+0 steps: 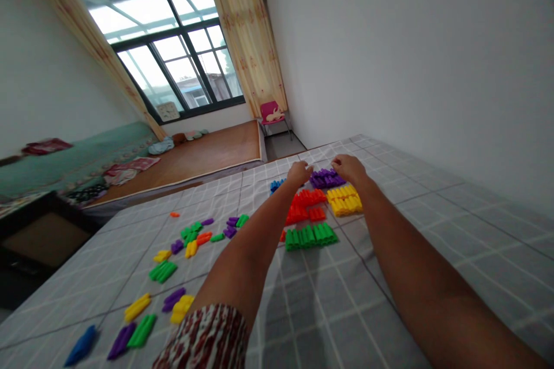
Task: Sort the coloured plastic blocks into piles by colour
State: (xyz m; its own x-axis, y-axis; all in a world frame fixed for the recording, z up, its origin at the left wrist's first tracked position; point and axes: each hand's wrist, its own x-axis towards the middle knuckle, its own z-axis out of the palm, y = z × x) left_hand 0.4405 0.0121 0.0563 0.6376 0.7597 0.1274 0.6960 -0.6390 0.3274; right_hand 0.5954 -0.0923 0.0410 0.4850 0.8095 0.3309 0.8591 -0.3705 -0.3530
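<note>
My left hand (300,173) reaches to the left end of a row of purple plastic tube-like pieces (325,177), its fingers curled in. Over the right end of that row is my right hand (350,168), also with bent, closed fingers. Whether either holds a piece is too small to tell. Nearer to me lie red pieces (303,206), yellow pieces (345,200) and green pieces (311,236), grouped by colour in side-by-side rows. A few blue pieces (277,185) show just left of my left hand, partly hidden by the forearm.
Loose pieces lie scattered left of my left arm, among them green ones (163,271), purple ones (174,298) and a blue one (81,346). All rest on a grey checked cloth (346,300). A wall (411,69) borders the right side; a dark cabinet (38,242) stands left.
</note>
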